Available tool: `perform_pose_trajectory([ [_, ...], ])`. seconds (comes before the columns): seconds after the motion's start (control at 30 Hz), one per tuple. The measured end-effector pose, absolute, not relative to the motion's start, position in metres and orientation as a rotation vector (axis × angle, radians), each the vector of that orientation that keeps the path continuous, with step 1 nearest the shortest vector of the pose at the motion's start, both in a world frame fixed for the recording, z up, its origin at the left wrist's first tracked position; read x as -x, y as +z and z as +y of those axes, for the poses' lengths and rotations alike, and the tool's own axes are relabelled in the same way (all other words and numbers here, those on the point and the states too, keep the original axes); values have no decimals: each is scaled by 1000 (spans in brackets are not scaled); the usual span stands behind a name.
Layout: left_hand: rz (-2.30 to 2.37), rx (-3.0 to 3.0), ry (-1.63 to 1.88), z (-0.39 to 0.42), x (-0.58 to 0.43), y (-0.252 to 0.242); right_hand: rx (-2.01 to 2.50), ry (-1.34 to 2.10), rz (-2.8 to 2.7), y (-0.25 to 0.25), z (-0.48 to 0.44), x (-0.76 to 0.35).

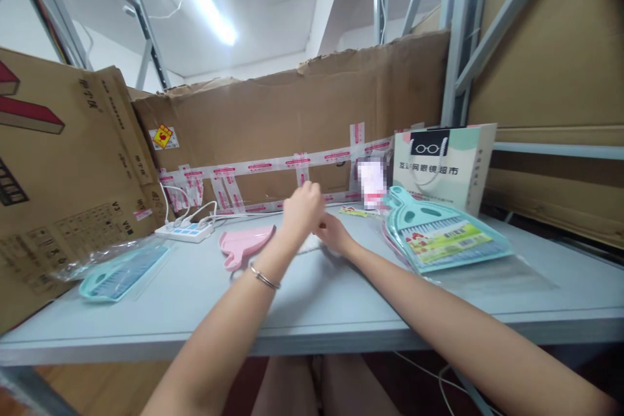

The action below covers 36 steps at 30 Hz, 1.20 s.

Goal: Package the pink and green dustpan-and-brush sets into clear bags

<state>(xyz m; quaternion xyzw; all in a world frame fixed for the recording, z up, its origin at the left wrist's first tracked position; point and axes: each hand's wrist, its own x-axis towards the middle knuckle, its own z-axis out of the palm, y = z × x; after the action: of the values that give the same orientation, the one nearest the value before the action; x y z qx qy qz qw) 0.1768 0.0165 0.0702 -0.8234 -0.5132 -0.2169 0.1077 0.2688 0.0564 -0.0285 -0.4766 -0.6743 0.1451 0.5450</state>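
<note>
My left hand (302, 207) is raised just above the middle of the table, its fingers curled in, a thin bracelet on the wrist. My right hand (335, 234) lies low on the table right beside it, fingertips hidden behind the left hand. A small white thing (310, 247) shows under both hands; I cannot make out what it is. A pink dustpan (245, 244) lies just left of the hands.
A stack of teal dustpans with a brush (441, 234) lies at the right, by a paper bag (446, 162). A bagged teal brush (119, 271) and a white power strip (185, 231) are at the left. Cardboard walls (292, 123) close the grey table (312, 312).
</note>
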Motion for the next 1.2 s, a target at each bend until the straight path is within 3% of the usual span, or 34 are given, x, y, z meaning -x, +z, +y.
perform_pose_trajectory([
  [0.03, -1616, 2354, -359, 26, -158, 72, 1133, 376, -1586, -29, 56, -269],
  [0.13, -1768, 2339, -54, 46, -113, 65, 1143, 472, -1534, -29, 54, -269],
  [0.27, -1829, 2328, 60, 54, -91, 41, 1158, 530, -1468, -28, 52, -269],
  [0.57, -1769, 2205, -207, 36, -63, 67, 1120, 744, -1237, -14, 53, -277],
  [0.8, -1096, 2693, -428, 29, -59, 57, 921, 1275, -913, 5, 40, -289],
  [0.93, -938, 2872, -663, 33, -67, 45, 887, 1198, -752, 6, 40, -294],
  [1.07, -1278, 2803, -1100, 52, -69, 40, 859, 1053, -648, 11, 44, -301],
  [1.2, -1823, 2776, -701, 80, -72, 30, 769, 901, -513, 17, 43, -304],
])
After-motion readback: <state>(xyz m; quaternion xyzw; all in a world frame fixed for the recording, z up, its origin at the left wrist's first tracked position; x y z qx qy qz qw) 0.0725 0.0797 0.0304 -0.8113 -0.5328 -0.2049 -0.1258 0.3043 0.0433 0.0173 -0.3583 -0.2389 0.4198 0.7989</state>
